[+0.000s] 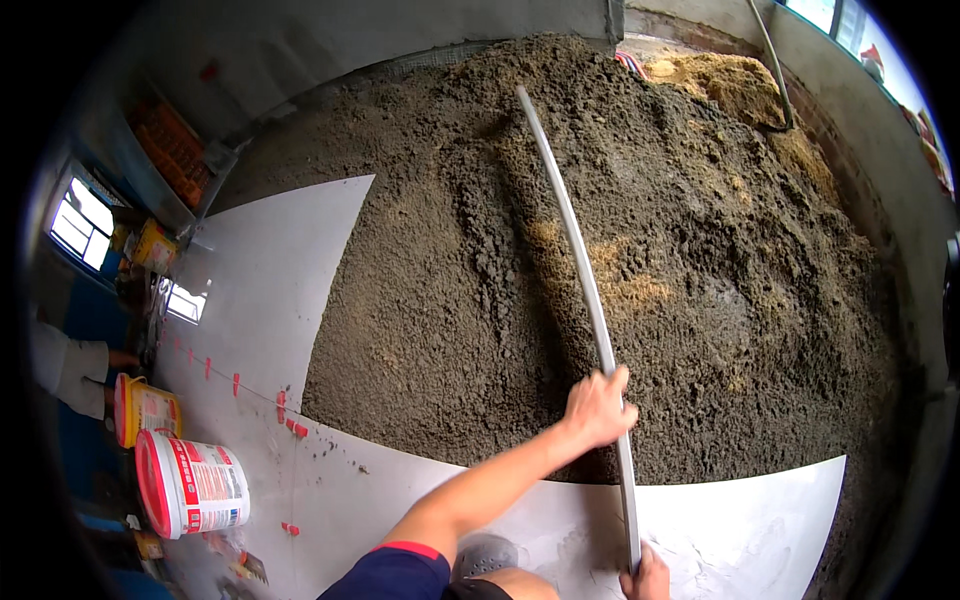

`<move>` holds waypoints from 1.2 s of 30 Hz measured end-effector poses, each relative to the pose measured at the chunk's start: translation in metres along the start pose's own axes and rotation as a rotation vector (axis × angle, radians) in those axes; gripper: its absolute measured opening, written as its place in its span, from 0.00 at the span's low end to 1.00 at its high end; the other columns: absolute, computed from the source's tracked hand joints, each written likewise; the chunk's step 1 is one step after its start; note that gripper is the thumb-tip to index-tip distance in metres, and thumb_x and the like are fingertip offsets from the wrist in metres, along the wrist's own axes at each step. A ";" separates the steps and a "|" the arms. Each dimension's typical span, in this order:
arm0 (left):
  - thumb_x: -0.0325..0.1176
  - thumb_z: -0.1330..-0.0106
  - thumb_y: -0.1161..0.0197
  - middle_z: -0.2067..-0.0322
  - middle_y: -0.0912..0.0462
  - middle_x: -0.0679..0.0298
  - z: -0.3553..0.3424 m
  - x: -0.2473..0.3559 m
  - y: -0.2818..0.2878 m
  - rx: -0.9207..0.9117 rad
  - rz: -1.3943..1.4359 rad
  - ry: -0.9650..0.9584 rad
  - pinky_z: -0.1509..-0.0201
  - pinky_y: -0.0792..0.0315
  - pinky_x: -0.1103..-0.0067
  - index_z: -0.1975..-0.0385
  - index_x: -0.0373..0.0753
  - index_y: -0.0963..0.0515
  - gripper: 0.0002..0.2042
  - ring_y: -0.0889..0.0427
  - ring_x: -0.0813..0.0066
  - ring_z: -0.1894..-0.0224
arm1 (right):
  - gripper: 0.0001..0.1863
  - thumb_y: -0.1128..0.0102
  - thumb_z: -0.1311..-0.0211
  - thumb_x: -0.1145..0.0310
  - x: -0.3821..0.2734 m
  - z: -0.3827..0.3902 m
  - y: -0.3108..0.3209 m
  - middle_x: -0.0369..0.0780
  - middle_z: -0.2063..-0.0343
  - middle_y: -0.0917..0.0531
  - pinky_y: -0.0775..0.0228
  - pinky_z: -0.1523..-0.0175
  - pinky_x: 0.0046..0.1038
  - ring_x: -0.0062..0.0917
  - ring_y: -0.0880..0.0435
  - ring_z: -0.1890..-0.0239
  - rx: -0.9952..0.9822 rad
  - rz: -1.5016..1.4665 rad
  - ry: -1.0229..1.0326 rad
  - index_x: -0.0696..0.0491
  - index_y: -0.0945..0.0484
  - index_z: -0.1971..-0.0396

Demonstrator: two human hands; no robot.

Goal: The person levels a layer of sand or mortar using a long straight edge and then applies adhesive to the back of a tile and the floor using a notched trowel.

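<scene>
A long grey metal straightedge (572,225) runs from near my body out across the heap of damp, crumbly mortar (720,260). My left hand (598,410) is wrapped around it partway along, with the arm stretched forward. At its near end, by the bottom of the view, my right hand (648,578) grips it too. To the left of the straightedge lies a flatter, smoother mortar bed (410,310), with a dark groove between the two levels. Large white glossy tiles (420,520) border the bed in front and on the left.
Red tile levelling clips (297,428) stand along the tile joints. At the left are a white bucket with a red lid (205,485) and a yellow bucket (150,410). Another person's leg (80,375) shows beyond. A hose (775,70) hangs by the right wall.
</scene>
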State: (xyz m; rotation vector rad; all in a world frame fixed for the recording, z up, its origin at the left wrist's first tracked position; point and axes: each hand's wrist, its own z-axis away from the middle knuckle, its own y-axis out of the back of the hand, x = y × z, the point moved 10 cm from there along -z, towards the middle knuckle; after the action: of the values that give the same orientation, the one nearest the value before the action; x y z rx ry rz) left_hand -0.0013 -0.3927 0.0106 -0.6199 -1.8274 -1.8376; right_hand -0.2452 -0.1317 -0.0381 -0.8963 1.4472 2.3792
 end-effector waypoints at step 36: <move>0.37 0.45 0.40 0.75 0.21 0.44 -0.004 -0.123 0.081 0.023 0.040 0.165 0.61 0.24 0.54 0.62 0.39 0.32 0.15 0.19 0.42 0.67 | 0.35 0.32 0.58 0.69 -0.085 -0.094 -0.026 0.56 0.46 0.24 0.26 0.49 0.45 0.52 0.22 0.56 -0.133 0.140 0.194 0.68 0.32 0.47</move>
State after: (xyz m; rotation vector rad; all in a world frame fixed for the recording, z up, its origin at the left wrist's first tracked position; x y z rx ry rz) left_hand 0.1451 -0.3953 -0.0019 -0.4782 -1.7142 -1.7829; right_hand -0.1294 -0.1889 -0.0374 -1.1200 1.4777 2.5790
